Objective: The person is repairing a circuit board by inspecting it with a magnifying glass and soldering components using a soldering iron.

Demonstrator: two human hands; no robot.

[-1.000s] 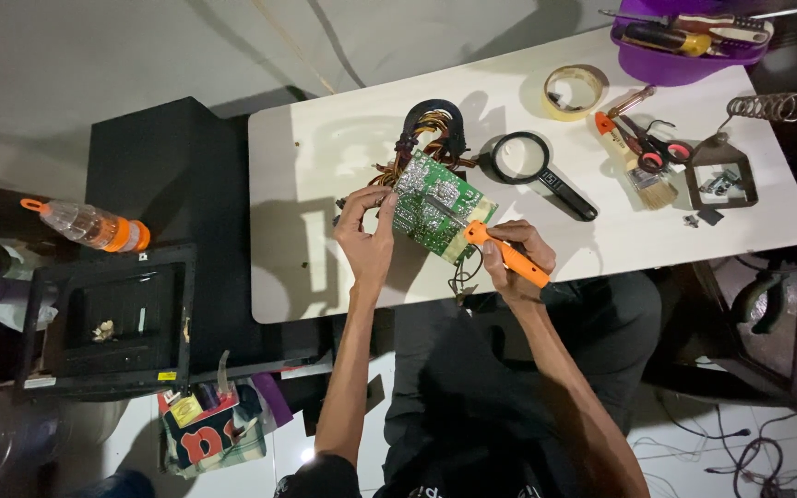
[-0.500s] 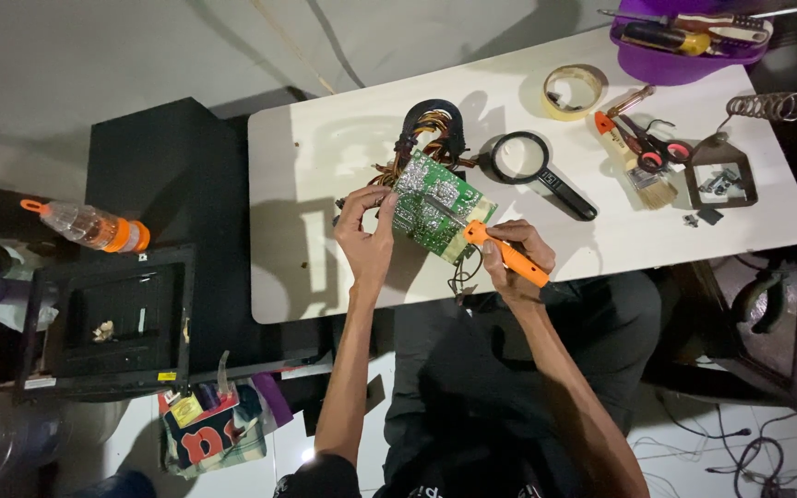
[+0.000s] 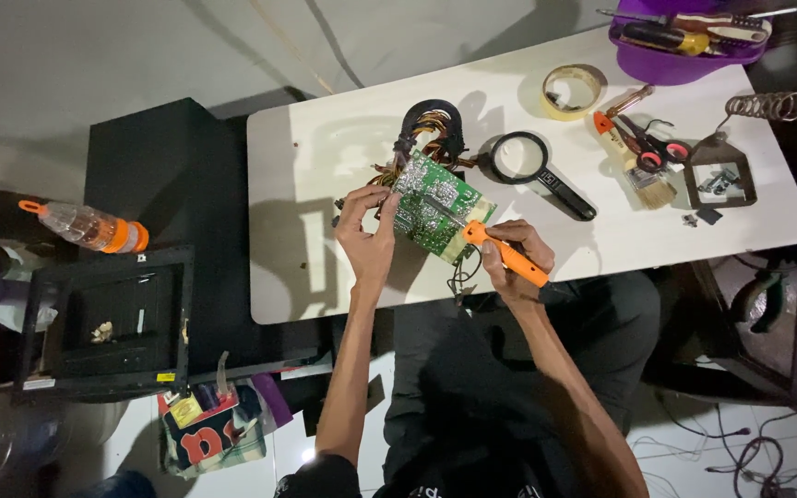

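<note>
A green circuit board (image 3: pixel 435 205) with a bundle of coloured wires (image 3: pixel 428 129) lies tilted near the front of the white table (image 3: pixel 325 166). My left hand (image 3: pixel 366 231) grips the board's left edge. My right hand (image 3: pixel 514 258) is shut on an orange soldering iron (image 3: pixel 505 254), whose metal tip rests on the board's solder side. Both forearms reach up from my lap.
A black magnifying glass (image 3: pixel 537 171) lies right of the board. Further right are a tape roll (image 3: pixel 572 90), a brush and scissors (image 3: pixel 643 152), a coiled iron stand (image 3: pixel 731 157) and a purple tool tray (image 3: pixel 684 37). A black box (image 3: pixel 154 184), a bottle (image 3: pixel 85 226) and cables sit on the floor.
</note>
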